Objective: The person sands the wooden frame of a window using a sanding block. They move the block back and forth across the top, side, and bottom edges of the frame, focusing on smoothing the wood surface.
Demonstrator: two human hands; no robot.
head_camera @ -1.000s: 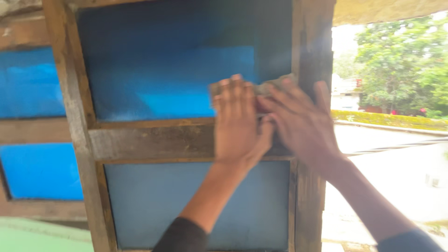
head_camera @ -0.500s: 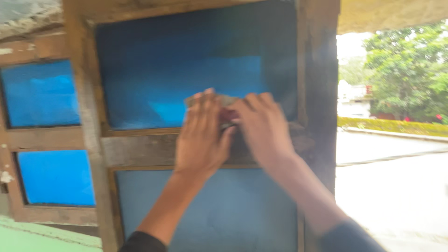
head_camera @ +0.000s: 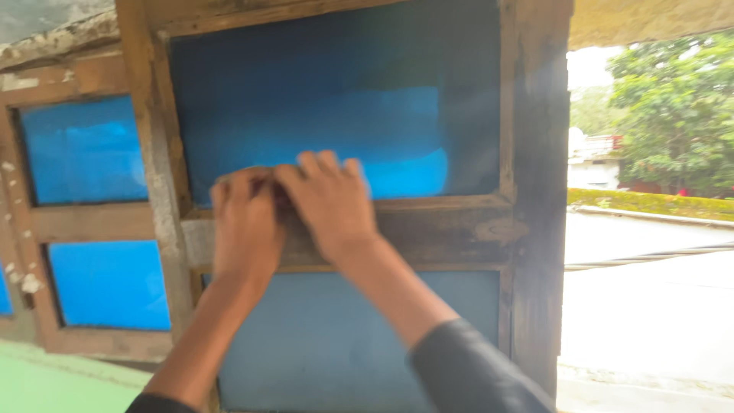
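Two hands, left [head_camera: 246,229] and right [head_camera: 330,203], press flat together on a mostly hidden pad [head_camera: 269,190] against the wooden crossbar [head_camera: 436,233], fingers touching.

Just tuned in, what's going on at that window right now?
A person presses both hands flat against a wooden window frame with blue glass panes. The left hand and right hand sit side by side at the lower left corner of the upper pane, over the crossbar. Whatever is under the palms is hidden.
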